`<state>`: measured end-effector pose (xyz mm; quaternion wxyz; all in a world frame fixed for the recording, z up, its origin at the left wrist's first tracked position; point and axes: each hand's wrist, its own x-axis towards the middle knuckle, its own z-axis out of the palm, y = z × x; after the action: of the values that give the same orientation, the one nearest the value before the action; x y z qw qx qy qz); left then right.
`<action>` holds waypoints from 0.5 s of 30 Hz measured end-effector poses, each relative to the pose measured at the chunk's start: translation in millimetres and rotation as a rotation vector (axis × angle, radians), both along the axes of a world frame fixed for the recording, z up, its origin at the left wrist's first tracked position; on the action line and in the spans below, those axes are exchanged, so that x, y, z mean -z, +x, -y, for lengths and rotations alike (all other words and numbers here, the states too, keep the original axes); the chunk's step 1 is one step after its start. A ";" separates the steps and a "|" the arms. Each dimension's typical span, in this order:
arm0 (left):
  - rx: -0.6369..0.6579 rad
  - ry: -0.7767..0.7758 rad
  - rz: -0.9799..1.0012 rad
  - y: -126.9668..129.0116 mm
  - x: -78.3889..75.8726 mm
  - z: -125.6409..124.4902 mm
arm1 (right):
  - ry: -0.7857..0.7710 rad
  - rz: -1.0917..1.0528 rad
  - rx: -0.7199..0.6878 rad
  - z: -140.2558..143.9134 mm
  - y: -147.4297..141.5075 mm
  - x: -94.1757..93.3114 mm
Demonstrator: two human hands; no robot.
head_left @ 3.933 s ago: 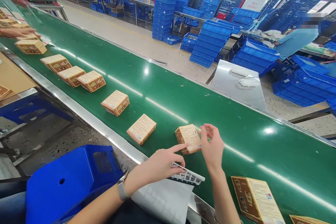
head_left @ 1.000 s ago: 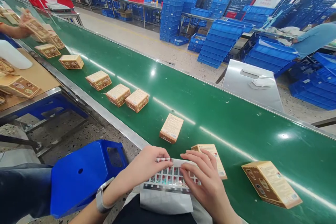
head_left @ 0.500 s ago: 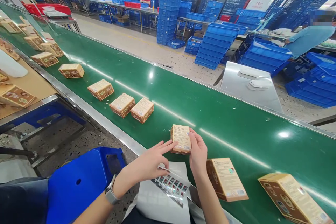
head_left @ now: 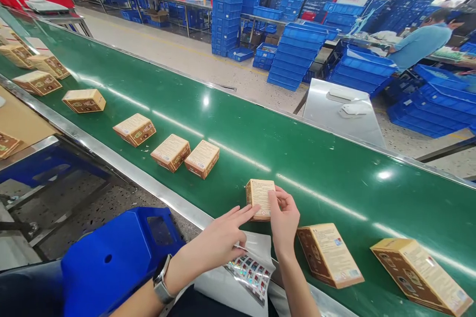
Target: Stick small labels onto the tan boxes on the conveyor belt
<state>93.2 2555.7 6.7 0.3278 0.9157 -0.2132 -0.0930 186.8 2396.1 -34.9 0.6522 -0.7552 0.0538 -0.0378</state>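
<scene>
Lower centre of frame: small tan carton (head_left: 260,199) lies on the green belt (head_left: 334,178). Right hand (head_left: 284,220) presses thumb and fingertips on the carton's right edge. Left hand (head_left: 219,242) pinches a sticker sheet (head_left: 251,272) low down, index finger stretched to touch the carton's near left corner. More cartons: two lower right (head_left: 329,255), a row running to upper left (head_left: 171,152).
</scene>
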 end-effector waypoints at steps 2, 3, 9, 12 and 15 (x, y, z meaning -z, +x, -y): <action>0.013 -0.003 0.016 0.8 3.2 3.7 | -0.134 0.023 0.000 7.6 3.4 -3.6; 0.021 -0.004 0.024 1.4 4.8 5.8 | -0.175 0.014 0.011 11.4 6.5 -5.1; -0.004 -0.045 0.027 4.2 5.6 14.5 | -0.275 -0.043 0.006 33.8 28.5 -17.8; -0.151 -0.126 -0.044 2.0 -5.7 11.3 | -0.364 0.103 -0.050 44.3 15.7 -38.7; -0.341 -0.208 -0.167 -0.6 -23.7 5.6 | -0.450 0.261 -0.422 50.6 -14.0 -62.4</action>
<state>92.6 2550.1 30.4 0.4481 0.8888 -0.0360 -0.0891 172.8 2345.4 27.5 0.4639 -0.8635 -0.1977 -0.0092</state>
